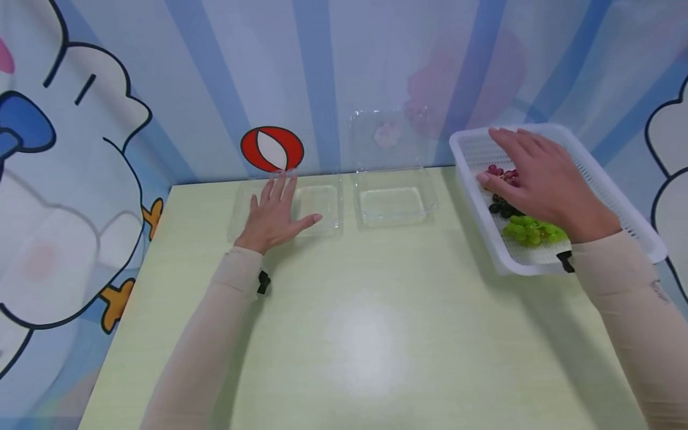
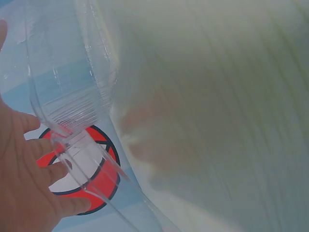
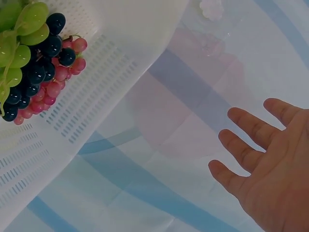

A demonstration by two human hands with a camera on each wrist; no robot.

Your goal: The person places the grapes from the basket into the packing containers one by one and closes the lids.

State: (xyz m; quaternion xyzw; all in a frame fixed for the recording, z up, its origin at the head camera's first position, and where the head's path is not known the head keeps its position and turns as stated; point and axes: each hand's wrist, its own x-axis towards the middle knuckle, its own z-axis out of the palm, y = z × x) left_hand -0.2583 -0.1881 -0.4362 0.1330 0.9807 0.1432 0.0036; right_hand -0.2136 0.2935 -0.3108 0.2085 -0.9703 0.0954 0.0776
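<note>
My left hand point(image 1: 274, 216), fingers spread, lies over a clear plastic box point(image 1: 322, 206) at the back left of the table. In the left wrist view its fingertips come right at the box's transparent edge point(image 2: 67, 137). On the other side, my right hand point(image 1: 548, 179) hovers over a white plastic basket point(image 1: 486, 230) with its fingers extended and nothing in its grasp. Inside the basket lie red grapes point(image 1: 500, 171), black grapes point(image 1: 502, 208) and green grapes point(image 1: 532, 232). The hand covers part of them in the head view; all three colours show in the right wrist view.
A second clear box point(image 1: 392, 206) stands between the hands, its lid point(image 1: 389, 134) raised against the patterned wall. The pale wooden table point(image 1: 365, 322) meets that wall just behind the boxes. Cartoon figures and a red ball point(image 1: 272, 148) are printed on the wall.
</note>
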